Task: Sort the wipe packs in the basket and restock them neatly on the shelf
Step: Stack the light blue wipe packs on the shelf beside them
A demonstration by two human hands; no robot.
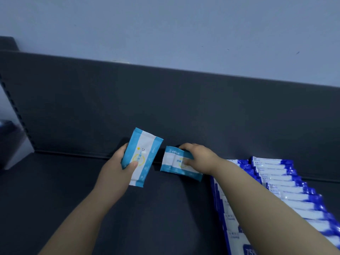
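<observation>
My left hand (117, 167) grips a light-blue and white wipe pack (145, 150), held upright and tilted above the dark shelf (73, 190). My right hand (197, 156) holds a second light-blue and white wipe pack (173, 163) near the shelf's back panel, thumb on its front and fingers over its top edge. This pack stands close to the shelf surface, just left of rows of dark-blue and white wipe packs (287, 183). No basket is in view.
The dark back panel (165, 107) rises behind the shelf, with a pale wall above it. A perforated upright (13, 107) marks the shelf's left end. Bare shelf surface lies left of and in front of my hands.
</observation>
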